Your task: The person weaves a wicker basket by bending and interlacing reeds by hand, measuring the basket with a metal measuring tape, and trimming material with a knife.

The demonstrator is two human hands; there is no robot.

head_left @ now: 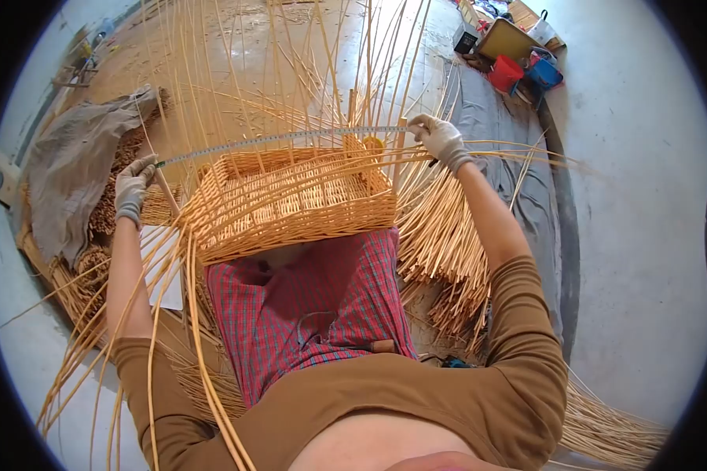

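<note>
A tape measure (283,138) is stretched across the far side of a partly woven wicker basket (298,216). At the basket's left, my left hand (133,188), in a pale work glove, pinches one end of the tape. My right hand (440,141), gloved too, is closed on the tape's other end, beyond the basket's right corner. Long wicker rods (192,314) stick out from the basket, some standing up at the back, others bending down to the left. The basket rests near my lap, over a red plaid apron (291,314).
A thick bundle of loose rods (448,243) lies on the right by a grey cloth (518,180). On the left, another grey cloth (78,157) covers bundled rods. A red container (505,73) and a blue container (543,74) stand at the back right.
</note>
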